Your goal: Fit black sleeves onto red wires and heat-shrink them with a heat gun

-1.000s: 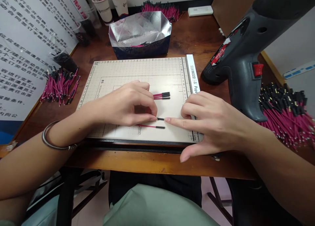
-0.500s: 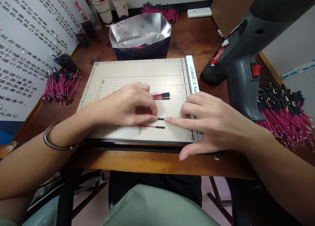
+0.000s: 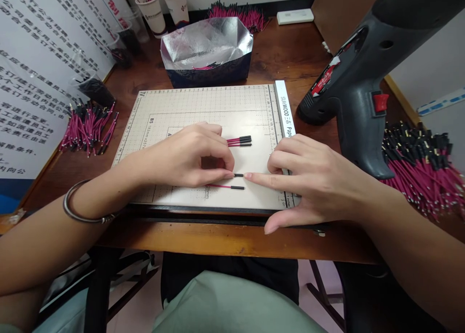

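Observation:
Thumb and finger of my left hand [image 3: 196, 154] pinch a thin wire whose black sleeved end [image 3: 238, 175] sticks out to the right. My right hand [image 3: 308, 178] has its index finger stretched out, the tip at or just beside that black end; its thumb is spread and it holds nothing. Just below lies a single pink wire with a black sleeve [image 3: 237, 188]. Beyond my left fingers, a small row of pink wires with black ends [image 3: 244, 141] rests on the cream paper cutter board [image 3: 218, 100].
A foil-lined box [image 3: 207, 74] with a few wires stands behind the board. To the right is a dark heat gun [image 3: 358, 81], beside a heap of wires [image 3: 425, 168]. Another wire pile [image 3: 89, 127] lies left, near plastic cups [image 3: 94, 88]. Paper cups [image 3: 151, 14] stand at the back.
Both hands stay nearly where they were. My right fingertip sits very slightly farther from the black end; the view has shifted a little.

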Available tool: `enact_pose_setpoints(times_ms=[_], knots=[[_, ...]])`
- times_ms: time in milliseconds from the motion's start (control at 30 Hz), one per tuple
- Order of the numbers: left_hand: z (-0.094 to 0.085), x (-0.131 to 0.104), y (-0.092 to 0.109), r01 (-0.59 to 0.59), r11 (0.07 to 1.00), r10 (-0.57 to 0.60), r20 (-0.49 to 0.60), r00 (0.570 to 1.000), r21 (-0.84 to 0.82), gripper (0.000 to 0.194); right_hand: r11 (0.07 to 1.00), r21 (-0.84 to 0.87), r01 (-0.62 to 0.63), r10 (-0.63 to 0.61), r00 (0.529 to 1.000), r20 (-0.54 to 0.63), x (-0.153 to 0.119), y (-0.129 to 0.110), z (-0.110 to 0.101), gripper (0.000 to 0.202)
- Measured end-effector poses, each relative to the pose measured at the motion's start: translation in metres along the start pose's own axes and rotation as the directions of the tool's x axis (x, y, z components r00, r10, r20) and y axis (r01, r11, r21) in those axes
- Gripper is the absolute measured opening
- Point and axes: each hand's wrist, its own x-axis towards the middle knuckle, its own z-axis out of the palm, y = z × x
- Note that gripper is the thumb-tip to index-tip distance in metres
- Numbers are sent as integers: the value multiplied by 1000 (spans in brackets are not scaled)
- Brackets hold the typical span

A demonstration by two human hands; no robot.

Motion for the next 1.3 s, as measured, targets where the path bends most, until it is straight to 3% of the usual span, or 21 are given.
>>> enact_pose_setpoints(times_ms=[1300], knots=[[-4,0,1,-4,1000,4,-1,1000,7,19,998,38,-48,48,999,-1,-3,3,-5,70]])
